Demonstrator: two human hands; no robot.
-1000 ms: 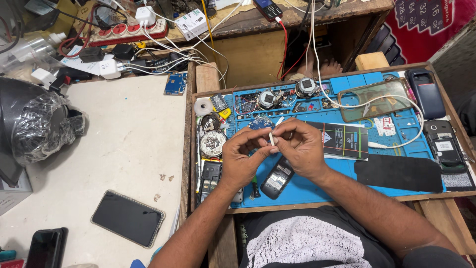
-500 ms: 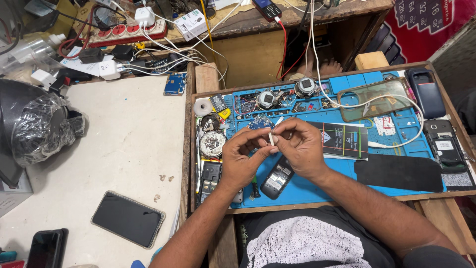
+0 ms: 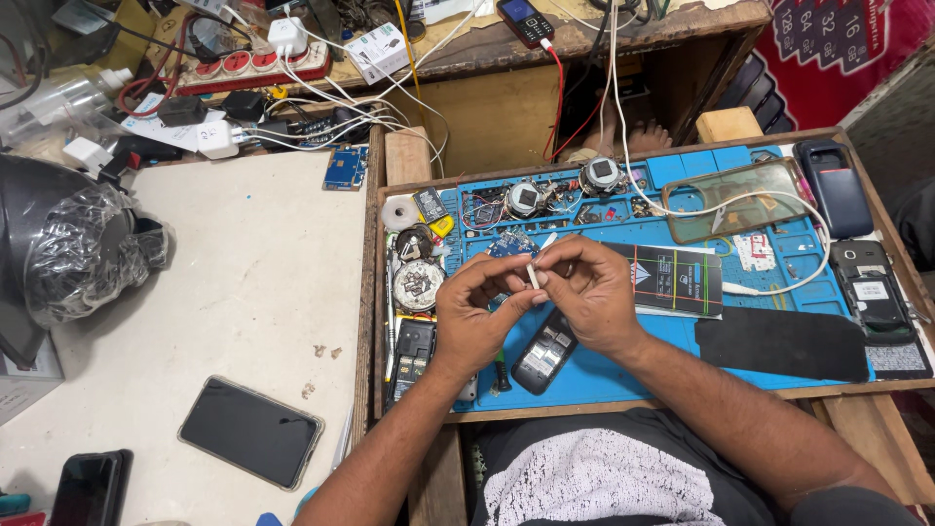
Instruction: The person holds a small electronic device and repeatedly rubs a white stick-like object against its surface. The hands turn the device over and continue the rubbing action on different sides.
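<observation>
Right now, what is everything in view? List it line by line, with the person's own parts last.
blue work mat: one, blue, in the wooden tray on the right
small white piece: one, white, pinched between both hands
keypad phone: one, black, on the mat under the right hand
dark pad: one, black, on the mat at right
clear phone cover: one, see-through, top of the mat
smartphone: one, black, screen dark, on the pale table at left
power strip: one, red and white, upper left, with plugs in it
wrapped helmet: one, dark, in clear film, far left
left hand: grip on the white piece
right hand: grip on the white piece
</observation>
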